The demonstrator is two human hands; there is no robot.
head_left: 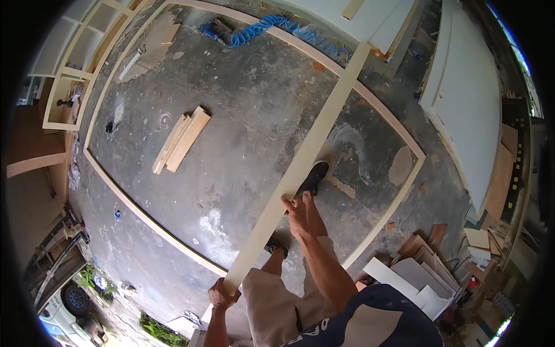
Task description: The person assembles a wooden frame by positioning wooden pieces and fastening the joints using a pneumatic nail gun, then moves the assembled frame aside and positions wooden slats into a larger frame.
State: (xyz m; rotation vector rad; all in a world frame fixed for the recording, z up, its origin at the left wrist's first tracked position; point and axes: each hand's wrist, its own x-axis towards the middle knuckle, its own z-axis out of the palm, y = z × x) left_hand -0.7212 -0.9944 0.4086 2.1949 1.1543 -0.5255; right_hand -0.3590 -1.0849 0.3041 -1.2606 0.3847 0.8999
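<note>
A long pale wooden board runs diagonally from the lower left to the upper right, lying above a large rectangular frame of thin wood strips on the concrete floor. My left hand grips the board's near end, beside the frame's lower edge. Further up, my right hand is closed on the board's right edge, fingers wrapped round it. The board's far end reaches over the frame's upper strip.
Short wood pieces lie stacked inside the frame. A blue coiled air hose with a tool crosses the top. White panels stand at right; offcuts are piled at lower right. My shoe is beside the board.
</note>
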